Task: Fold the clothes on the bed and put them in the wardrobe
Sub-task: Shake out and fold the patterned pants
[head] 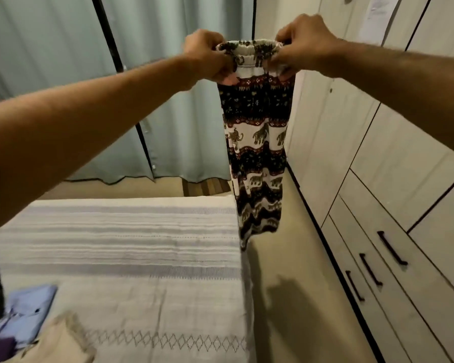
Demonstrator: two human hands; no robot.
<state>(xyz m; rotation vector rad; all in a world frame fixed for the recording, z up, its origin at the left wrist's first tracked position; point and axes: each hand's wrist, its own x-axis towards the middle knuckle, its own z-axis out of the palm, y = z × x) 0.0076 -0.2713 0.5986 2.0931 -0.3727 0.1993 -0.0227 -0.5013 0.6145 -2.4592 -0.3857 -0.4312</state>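
Head cam has both the left hand [210, 57] and right hand [303, 45] pinching the elephant-print pants [257, 142] by the waistband, dangling beside the bed [142, 258], so folding's barely started, probably needs laying flat next.

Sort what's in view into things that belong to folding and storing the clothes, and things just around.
Job:
elephant-print trousers, held up by left hand and right hand
light blue shirt
beige cloth
striped white bed
pale wooden wardrobe

Around:
grey-green curtain
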